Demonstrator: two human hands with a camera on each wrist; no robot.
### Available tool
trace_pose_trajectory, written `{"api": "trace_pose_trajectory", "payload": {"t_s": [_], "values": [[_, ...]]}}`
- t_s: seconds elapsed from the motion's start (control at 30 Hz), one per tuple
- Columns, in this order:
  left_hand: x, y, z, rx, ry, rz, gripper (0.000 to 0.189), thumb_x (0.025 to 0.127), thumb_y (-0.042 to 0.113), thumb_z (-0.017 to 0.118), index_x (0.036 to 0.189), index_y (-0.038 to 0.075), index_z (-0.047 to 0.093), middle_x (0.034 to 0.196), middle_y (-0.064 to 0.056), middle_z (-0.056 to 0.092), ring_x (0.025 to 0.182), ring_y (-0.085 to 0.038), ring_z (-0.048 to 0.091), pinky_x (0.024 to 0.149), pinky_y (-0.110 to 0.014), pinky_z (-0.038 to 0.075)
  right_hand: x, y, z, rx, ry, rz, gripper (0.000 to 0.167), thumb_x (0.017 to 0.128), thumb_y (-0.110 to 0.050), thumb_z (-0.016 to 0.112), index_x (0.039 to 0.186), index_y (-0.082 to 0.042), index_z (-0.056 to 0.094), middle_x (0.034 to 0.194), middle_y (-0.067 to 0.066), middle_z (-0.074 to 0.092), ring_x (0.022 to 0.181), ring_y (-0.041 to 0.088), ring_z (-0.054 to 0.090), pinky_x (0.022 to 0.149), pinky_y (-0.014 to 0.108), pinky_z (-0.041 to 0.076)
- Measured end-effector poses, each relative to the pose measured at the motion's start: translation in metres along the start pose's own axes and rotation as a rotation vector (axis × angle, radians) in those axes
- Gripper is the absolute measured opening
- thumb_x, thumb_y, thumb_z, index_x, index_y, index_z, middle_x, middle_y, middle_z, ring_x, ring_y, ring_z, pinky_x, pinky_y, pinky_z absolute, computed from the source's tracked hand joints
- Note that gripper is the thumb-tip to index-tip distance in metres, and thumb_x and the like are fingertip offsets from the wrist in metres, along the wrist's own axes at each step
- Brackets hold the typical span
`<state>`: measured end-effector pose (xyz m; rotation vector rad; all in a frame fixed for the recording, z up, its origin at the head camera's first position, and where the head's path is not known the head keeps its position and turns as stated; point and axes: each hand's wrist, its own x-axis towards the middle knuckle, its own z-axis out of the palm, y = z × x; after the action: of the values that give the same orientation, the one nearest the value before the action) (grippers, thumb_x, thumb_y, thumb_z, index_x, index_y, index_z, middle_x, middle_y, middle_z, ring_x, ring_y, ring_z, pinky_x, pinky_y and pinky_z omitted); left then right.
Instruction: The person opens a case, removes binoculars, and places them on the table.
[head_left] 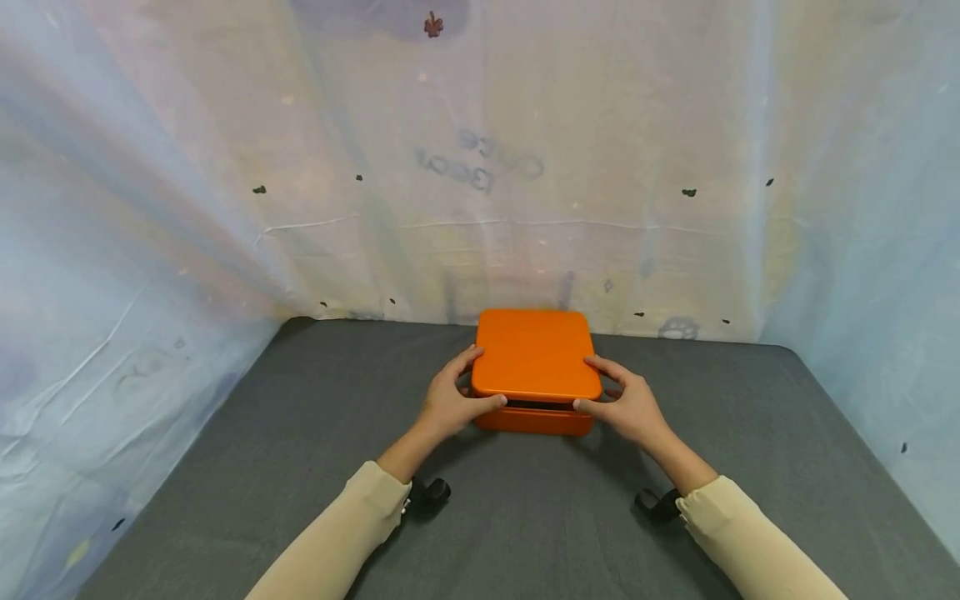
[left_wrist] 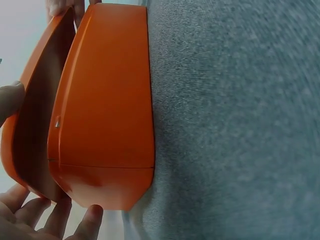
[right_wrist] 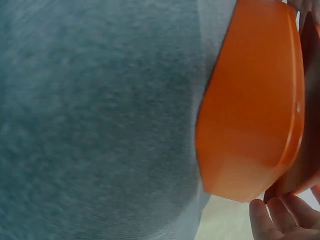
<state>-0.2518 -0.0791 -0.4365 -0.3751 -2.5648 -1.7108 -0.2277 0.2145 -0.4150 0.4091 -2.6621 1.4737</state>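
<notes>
Glossy orange rounded-square lid [head_left: 534, 352], near edge clear of matching orange box [head_left: 534, 422] | our left hand [head_left: 447, 405] and right hand [head_left: 635, 407] grip its sides | uneven pull could tip it

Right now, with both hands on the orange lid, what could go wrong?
Two possible risks:
1. The lid is raised off the box at the front, held by the left hand and right hand at its sides; an uneven grip might let it slip.
2. Left fingertips lie near the gap, so a dropped lid could pinch them.
</notes>
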Motion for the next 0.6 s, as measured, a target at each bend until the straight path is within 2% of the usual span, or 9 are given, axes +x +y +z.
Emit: {"api": "trace_pose_trajectory", "payload": {"t_s": [0.2, 0.37, 0.6], "values": [[-0.002, 0.004, -0.002, -0.038, 0.011, 0.051, 0.082, 0.076, 0.027, 0.083, 0.146, 0.021, 0.042, 0.158, 0.007, 0.027, 0.132, -0.026, 0.049, 0.101, -0.045, 0.048, 0.002, -0.004, -0.002, 0.033, 0.013, -0.023, 0.071, 0.082, -0.02, 0.078, 0.144, -0.008, 0.045, 0.149, 0.017, 0.042, 0.134, 0.035, 0.043, 0.103, 0.053, 0.044], [-0.002, 0.005, -0.004, -0.054, 0.031, 0.097, 0.077, 0.077, 0.024, 0.082, 0.145, 0.019, 0.045, 0.157, 0.003, 0.031, 0.133, -0.023, 0.046, 0.101, -0.047, 0.048, 0.003, -0.008, -0.004, 0.027, 0.011, -0.033, 0.072, 0.082, -0.02, 0.078, 0.144, -0.009, 0.045, 0.149, 0.017, 0.042, 0.134, 0.034, 0.043, 0.103, 0.051, 0.044], [-0.004, 0.007, -0.011, -0.063, 0.043, 0.116, 0.076, 0.077, 0.025, 0.082, 0.144, 0.018, 0.046, 0.156, 0.003, 0.033, 0.132, -0.023, 0.045, 0.101, -0.05, 0.047, 0.005, -0.015, -0.002, 0.025, 0.011, -0.042, 0.072, 0.082, -0.02, 0.078, 0.144, -0.008, 0.044, 0.148, 0.018, 0.042, 0.132, 0.036, 0.044, 0.102, 0.051, 0.045]]}}
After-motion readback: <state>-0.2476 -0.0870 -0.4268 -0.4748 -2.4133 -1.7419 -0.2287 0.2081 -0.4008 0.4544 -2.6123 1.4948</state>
